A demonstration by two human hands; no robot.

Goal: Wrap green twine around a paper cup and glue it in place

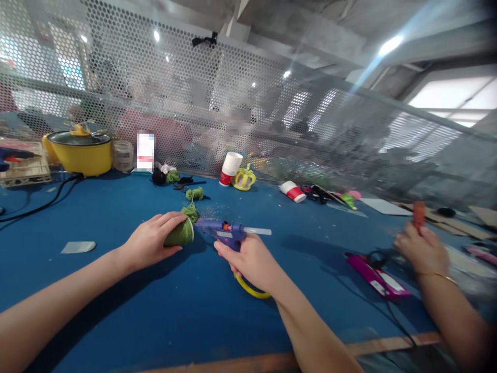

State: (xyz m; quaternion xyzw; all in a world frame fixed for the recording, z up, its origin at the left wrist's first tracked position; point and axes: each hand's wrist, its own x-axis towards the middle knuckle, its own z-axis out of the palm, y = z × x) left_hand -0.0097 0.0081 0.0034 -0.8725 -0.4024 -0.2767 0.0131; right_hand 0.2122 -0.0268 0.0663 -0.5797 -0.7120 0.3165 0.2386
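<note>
My left hand [157,239] is wrapped round a paper cup [181,234] covered in green yarn, tilted on its side with its white rim facing right. In my right hand [252,259] is a blue hot glue gun [223,231], a clear glue stick poking out of its back end. The gun's nozzle points left, close by the cup's rim; whether it touches I cannot tell. Behind the cup lies loose green yarn [190,211], with a small green yarn bundle [194,194] farther back. A yellow ring-shaped thing [252,290] shows below my right hand.
A yellow electric pot [83,153] stands at the back left. Stacked paper cups [231,168] and a yellow woven basket [244,178] are by the mesh screen; another cup [292,191] lies tipped. At right, a co-worker's hand [423,248] holds something orange-brown near a purple box [376,277] with cords.
</note>
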